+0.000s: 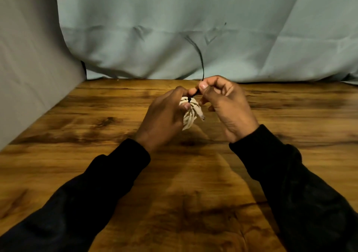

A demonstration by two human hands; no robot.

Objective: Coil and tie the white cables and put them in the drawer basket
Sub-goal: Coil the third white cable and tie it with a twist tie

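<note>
- left hand (164, 116) above the wooden table (96, 135); fingers curled round the coiled white cable bundle (190, 114), gripping it near its cinched top
- black tie (200, 61) wraps the bundle at a dark knot; its free tail rises, slightly blurred, against the pale blue cloth (193, 19)
- right hand (226, 108) just beside the left; thumb and forefinger pinch the tie close to the knot; remaining fingers loosely curled
- bundle seems held clear of the table; contact uncertain
- black sleeves (290, 184) on both arms
</note>
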